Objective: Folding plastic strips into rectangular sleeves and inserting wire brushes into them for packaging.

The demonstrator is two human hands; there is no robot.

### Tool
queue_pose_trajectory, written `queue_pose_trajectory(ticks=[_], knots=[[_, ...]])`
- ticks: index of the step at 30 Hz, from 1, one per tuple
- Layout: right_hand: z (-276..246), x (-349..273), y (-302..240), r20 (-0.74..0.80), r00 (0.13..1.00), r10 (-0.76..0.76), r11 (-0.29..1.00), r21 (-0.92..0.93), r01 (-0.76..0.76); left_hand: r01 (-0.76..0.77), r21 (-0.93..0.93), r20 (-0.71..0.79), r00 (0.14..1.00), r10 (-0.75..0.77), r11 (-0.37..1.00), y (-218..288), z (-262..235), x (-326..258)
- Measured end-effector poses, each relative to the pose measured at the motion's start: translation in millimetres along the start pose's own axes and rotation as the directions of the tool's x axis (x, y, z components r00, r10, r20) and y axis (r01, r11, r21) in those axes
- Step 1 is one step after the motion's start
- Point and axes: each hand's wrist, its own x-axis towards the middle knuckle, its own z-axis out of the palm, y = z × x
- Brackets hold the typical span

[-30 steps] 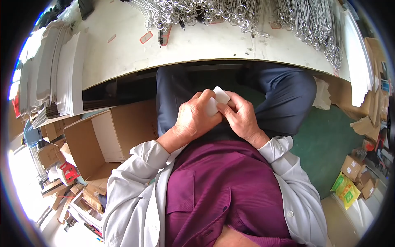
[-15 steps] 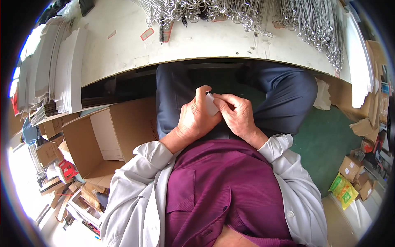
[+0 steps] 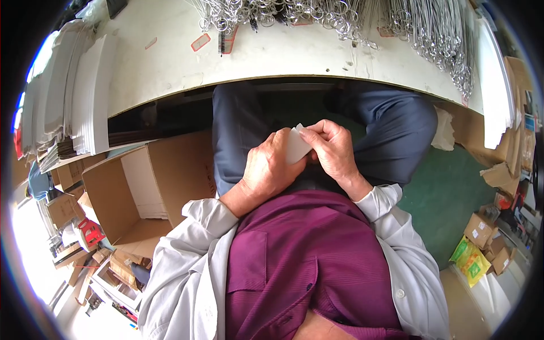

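Right now, head view: your left hand (image 3: 272, 170) and right hand (image 3: 334, 150) both pinch a small white card (image 3: 297, 144), held over your lap just below the bench (image 3: 283, 56) edge. Wire rings (image 3: 340, 14) lie on the bench top; open cardboard box (image 3: 141, 187) sits to your left.

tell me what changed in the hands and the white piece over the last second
The small white piece has been turned: a second ago its broad end stuck up above the fingertips, now it lies flatter between both hands with one corner pointing up. The left hand and right hand still grip it together over the lap. The open cardboard box and white tabletop have not moved.
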Motion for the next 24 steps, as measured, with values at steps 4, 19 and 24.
queue_pose_trajectory(ticks=[4, 19, 24], knots=[[-1, 1, -1, -0.005, 1.000, 0.016, 0.999, 0.051, -0.016, -0.026, 0.021, -0.036, 0.999, 0.027, 0.999, -1, 2, -3], [10, -10, 9, 0.042, 0.890, -0.454, 0.877, -0.157, 0.455, 0.103, -0.103, -0.002, 0.995, -0.104, 0.989, 1, -14, 4], [8, -12, 3, 0.168, 0.863, -0.476, 0.797, -0.333, 0.504, 0.101, -0.141, 0.021, 0.995, -0.099, 0.985, -2, -14, 3]])
